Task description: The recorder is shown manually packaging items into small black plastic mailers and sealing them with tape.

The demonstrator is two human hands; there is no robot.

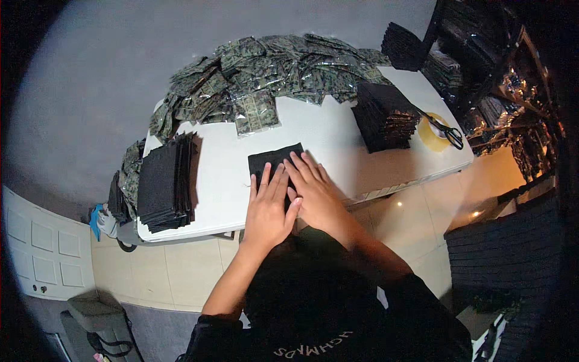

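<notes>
A flat black cloth piece [272,158] lies on the white table [313,130] near its front edge. My left hand [268,208] rests flat on its lower part with fingers spread. My right hand [315,188] lies flat beside it, overlapping the left thumb, fingertips on the cloth's right side. Neither hand grips anything; both press down on the cloth.
A tall stack of black cloth pieces [165,181] stands at the table's left, another stack [385,114] at the right. Several camouflage-patterned packets in clear bags [265,75] cover the far side. Scissors [445,128] lie on a tape roll [432,133] at the right end.
</notes>
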